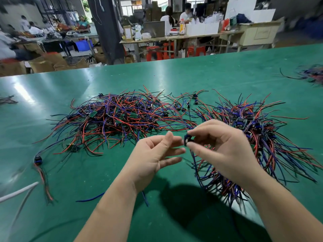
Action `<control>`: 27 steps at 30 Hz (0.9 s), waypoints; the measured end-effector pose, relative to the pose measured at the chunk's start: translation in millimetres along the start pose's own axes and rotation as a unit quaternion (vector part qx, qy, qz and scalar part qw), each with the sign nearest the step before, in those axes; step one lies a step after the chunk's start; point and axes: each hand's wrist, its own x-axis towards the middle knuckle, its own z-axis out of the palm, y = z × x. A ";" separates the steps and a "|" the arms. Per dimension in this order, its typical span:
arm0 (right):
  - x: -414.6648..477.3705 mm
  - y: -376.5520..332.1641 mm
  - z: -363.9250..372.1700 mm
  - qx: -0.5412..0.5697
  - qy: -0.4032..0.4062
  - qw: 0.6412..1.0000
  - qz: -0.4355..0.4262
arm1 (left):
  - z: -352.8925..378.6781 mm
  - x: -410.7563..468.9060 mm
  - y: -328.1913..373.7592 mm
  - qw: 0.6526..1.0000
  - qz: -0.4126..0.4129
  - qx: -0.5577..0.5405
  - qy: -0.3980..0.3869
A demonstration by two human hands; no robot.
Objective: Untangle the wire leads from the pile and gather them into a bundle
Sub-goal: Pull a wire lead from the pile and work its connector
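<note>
Wire leads (113, 117), tangled red, blue, black

Left hand (153, 154) open; right hand (222, 147) pinching

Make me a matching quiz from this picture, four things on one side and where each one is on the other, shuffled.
Things:
1. left hand
2. right hand
3. big tangled pile
4. lone lead with a blue connector

Places or states:
A. far left on the green mat
B. open, holding nothing
C. beyond the left hand, mid-table
D. pinching a small dark connector

Pairs: 1-B, 2-D, 3-C, 4-A
</note>
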 end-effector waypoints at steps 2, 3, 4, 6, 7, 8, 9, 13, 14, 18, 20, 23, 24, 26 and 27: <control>1.2 -0.9 -4.2 0.031 0.081 0.996 -0.012 | -6.6 1.5 -0.4 0.988 0.057 0.127 0.063; 2.2 -0.9 -7.5 0.020 0.127 0.991 -0.023 | -12.1 3.2 -2.2 0.961 0.098 0.236 0.106; 3.4 -0.6 -11.9 -0.013 0.172 0.984 -0.038 | -18.6 4.8 -4.8 0.907 0.135 0.367 0.156; 6.7 2.5 -23.5 -0.095 0.249 0.963 -0.047 | -29.6 7.0 -10.7 0.778 0.152 0.566 0.227; 8.4 4.9 -29.8 -0.125 0.274 0.953 -0.030 | -35.0 8.3 -14.7 0.744 0.110 0.612 0.246; 10.2 8.0 -35.3 -0.152 0.282 0.947 0.002 | -39.3 9.0 -17.0 0.728 0.047 0.635 0.254; 12.0 11.9 -39.7 -0.185 0.272 0.943 0.046 | -43.1 9.5 -18.6 0.722 -0.016 0.647 0.247; 12.4 18.8 -38.3 -0.290 0.178 0.930 0.140 | -50.6 13.0 -23.5 0.691 -0.105 0.691 0.185; 11.6 15.9 -35.0 -0.289 0.174 0.931 0.136 | -50.7 13.9 -24.0 0.686 -0.093 0.697 0.186; 8.5 7.1 -22.9 -0.262 0.171 0.943 0.116 | -49.1 15.0 -25.8 0.692 -0.063 0.687 0.212; 7.6 5.2 -17.4 -0.242 0.164 0.950 0.107 | -49.1 16.0 -26.0 0.709 -0.064 0.665 0.226; 5.0 3.3 -8.4 -0.218 0.151 0.959 0.096 | -47.8 20.3 -23.4 0.728 -0.058 0.641 0.237; 4.1 2.4 -5.5 -0.211 0.148 0.962 0.092 | -47.3 21.4 -22.1 0.741 -0.054 0.622 0.246; 2.8 1.1 -1.1 -0.203 0.136 0.966 0.081 | -46.6 22.4 -18.3 0.790 -0.028 0.548 0.274; 2.0 0.7 0.8 -0.199 0.129 0.969 0.075 | -45.6 21.9 -16.5 0.823 -0.004 0.489 0.289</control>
